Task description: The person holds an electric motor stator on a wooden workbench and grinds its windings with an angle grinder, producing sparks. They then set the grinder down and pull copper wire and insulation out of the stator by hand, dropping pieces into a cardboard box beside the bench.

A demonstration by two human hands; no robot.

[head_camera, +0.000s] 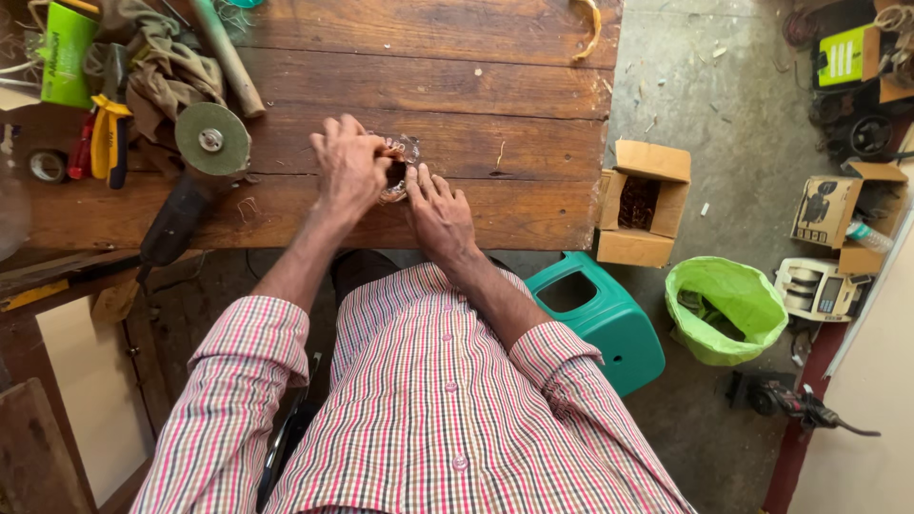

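Seen from above, a person in a checked shirt works at a wooden desk (476, 114). The right hand (440, 211) lies flat, its grip open, steadying a copper wire coil (400, 164) near the desk's front edge. The left hand (350, 167) pinches the coil. An angle grinder (195, 176) lies left.

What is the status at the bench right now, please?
Left hand gripping the copper-wound part on the wooden table. Right hand pressed flat beside it. Angle grinder lies just left, not touching.

Wore a long-sleeved button-front shirt (447, 400), checked in red, white and dark lines, cuffs rolled above bare forearms.
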